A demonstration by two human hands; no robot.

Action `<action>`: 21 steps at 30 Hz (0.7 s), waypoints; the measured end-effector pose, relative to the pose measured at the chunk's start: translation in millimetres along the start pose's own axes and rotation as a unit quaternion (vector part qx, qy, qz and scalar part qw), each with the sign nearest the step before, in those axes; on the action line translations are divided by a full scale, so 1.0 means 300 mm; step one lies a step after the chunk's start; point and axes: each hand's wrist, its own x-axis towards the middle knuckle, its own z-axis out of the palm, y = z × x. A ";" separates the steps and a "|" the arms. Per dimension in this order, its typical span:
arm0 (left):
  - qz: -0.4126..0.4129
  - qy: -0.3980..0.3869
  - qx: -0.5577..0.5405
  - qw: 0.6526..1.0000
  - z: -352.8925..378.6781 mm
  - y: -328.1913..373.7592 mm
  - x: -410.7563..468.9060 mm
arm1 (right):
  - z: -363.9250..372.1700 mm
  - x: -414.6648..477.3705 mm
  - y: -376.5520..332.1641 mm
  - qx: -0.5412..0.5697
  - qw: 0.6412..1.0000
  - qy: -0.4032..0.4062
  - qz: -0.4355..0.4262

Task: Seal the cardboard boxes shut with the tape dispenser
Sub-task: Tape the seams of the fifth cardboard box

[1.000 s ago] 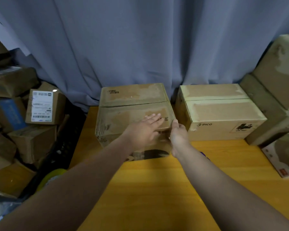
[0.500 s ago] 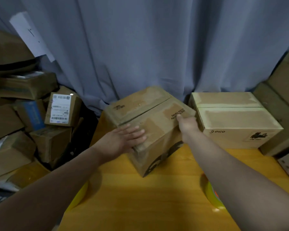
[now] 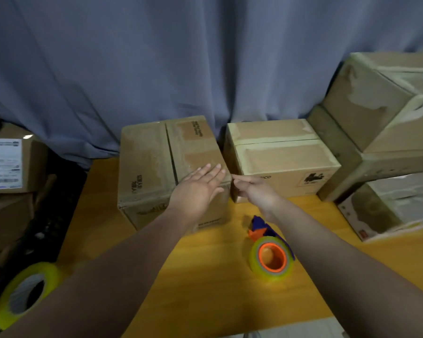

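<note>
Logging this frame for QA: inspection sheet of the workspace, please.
Surface: yellow wooden table.
Job's things: left box, top seam shows a dark gap; right box, taped; dispenser lying on the table by the right forearm.
Clutter: tape roll at lower left.
Grips: left hand flat on the left box's top; right hand at its near right corner, fingers loosely curled, holding nothing.
Cables: nothing seen.
Surroundings: curtain behind; stacked boxes right; labelled box left.
</note>
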 end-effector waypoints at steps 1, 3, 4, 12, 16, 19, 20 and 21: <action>-0.012 -0.002 0.000 1.000 -0.001 0.004 0.022 | -0.023 0.004 0.021 -0.005 1.000 -0.009 0.003; -0.033 -0.007 0.006 0.999 -0.014 0.023 0.055 | -0.070 0.023 0.085 -0.060 0.998 0.000 0.004; -0.044 -0.006 0.010 0.999 -0.020 0.037 0.063 | -0.094 0.034 0.125 -0.111 0.994 0.011 0.001; 0.017 0.079 -0.090 0.993 0.068 0.177 -0.121 | -0.213 0.028 0.468 -0.413 0.896 -0.084 0.142; -0.097 0.005 -0.164 0.982 0.147 0.229 -0.219 | -0.189 0.042 0.569 -0.450 0.887 -0.019 0.101; -0.203 -0.060 -0.240 0.947 0.151 0.266 -0.264 | -0.187 0.035 0.565 -0.448 0.892 -0.014 0.064; -0.238 -0.076 -0.272 0.929 0.142 0.274 -0.269 | -0.190 0.027 0.550 -0.423 0.905 -0.028 0.035; -0.272 -0.078 -0.310 0.908 0.127 0.278 -0.267 | -0.197 0.020 0.529 -0.394 0.918 -0.045 -0.003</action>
